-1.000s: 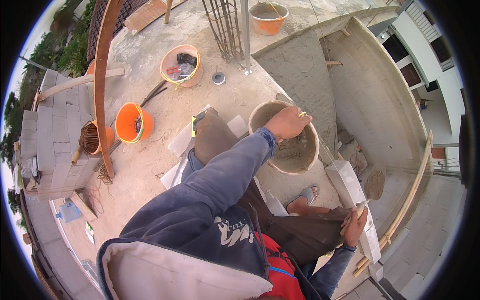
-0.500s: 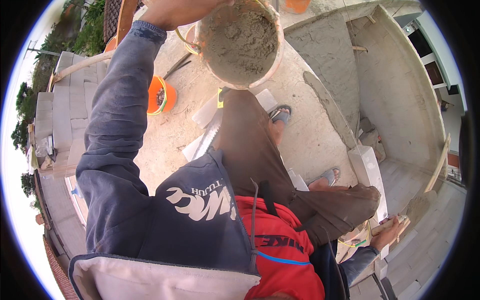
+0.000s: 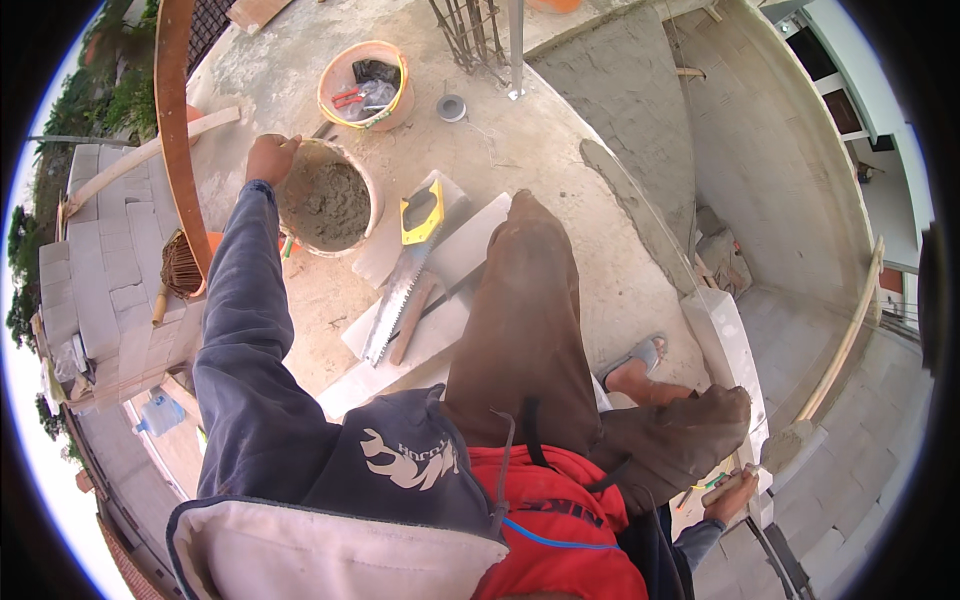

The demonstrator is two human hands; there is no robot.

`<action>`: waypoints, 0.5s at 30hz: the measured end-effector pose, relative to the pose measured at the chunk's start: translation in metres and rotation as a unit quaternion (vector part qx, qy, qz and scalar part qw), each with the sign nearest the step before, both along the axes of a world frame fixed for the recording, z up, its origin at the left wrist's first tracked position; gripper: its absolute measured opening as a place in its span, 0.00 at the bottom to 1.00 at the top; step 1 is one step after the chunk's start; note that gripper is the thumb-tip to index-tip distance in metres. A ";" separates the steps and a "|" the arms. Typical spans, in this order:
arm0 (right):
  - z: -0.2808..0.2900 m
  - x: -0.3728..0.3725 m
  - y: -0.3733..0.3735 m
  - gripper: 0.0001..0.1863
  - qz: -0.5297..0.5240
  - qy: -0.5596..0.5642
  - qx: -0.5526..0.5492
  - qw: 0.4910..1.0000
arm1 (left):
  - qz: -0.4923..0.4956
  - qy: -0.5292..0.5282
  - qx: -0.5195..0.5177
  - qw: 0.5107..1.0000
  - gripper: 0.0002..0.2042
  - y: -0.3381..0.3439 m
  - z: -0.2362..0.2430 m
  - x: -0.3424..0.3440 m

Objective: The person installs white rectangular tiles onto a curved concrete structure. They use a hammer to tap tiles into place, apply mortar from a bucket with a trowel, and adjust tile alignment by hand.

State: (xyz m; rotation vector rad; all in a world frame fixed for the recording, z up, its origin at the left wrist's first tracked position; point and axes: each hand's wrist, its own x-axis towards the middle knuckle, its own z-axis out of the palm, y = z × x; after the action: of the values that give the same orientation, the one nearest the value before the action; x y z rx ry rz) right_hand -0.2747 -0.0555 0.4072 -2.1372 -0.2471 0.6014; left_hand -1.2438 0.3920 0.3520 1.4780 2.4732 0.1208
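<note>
My left hand [image 3: 272, 158] is closed at the rim of a bucket of wet grey mortar [image 3: 330, 205], which stands on the concrete floor at the far left. At the lower right, my right hand [image 3: 738, 495] grips a trowel by its handle, with grey mortar on the blade [image 3: 786, 446]. Between the bucket and my knee, a handsaw [image 3: 405, 275] with a yellow and black handle lies across pale blocks [image 3: 440, 335]. Beside its blade rests a narrow wooden piece [image 3: 412, 318].
Behind the mortar bucket stands an orange bucket [image 3: 365, 85] with tools and bags. A grey roll [image 3: 451, 108] and upright rebar [image 3: 468, 30] are nearby. A block wall edge [image 3: 728, 335] runs along my right, above a deep recess [image 3: 780, 200]. Stacked blocks [image 3: 110, 250] stand left.
My left hand has brought the mortar bucket down and to the left, onto the floor. The handsaw and blocks now show more fully. My right hand has shifted slightly left with the trowel.
</note>
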 end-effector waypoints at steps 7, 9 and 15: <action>-0.006 0.012 -0.028 0.17 -0.027 0.047 -0.066 0.996 | 0.028 -0.099 -0.094 0.990 0.17 -0.031 -0.182 -0.073; -0.034 -0.003 -0.009 0.19 0.014 0.031 -0.111 0.993 | -0.116 0.056 -0.144 0.981 0.13 -0.037 -0.174 -0.138; -0.047 -0.005 -0.082 0.14 -0.139 0.036 -0.216 0.966 | -0.177 0.183 -0.208 0.945 0.21 -0.027 -0.179 -0.069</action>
State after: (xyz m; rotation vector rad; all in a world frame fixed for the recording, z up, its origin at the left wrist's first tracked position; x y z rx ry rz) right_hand -0.2795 -0.1372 0.3597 -2.5007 0.2459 0.6046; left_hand -1.3132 0.3655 0.1727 1.8295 2.2322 -0.7574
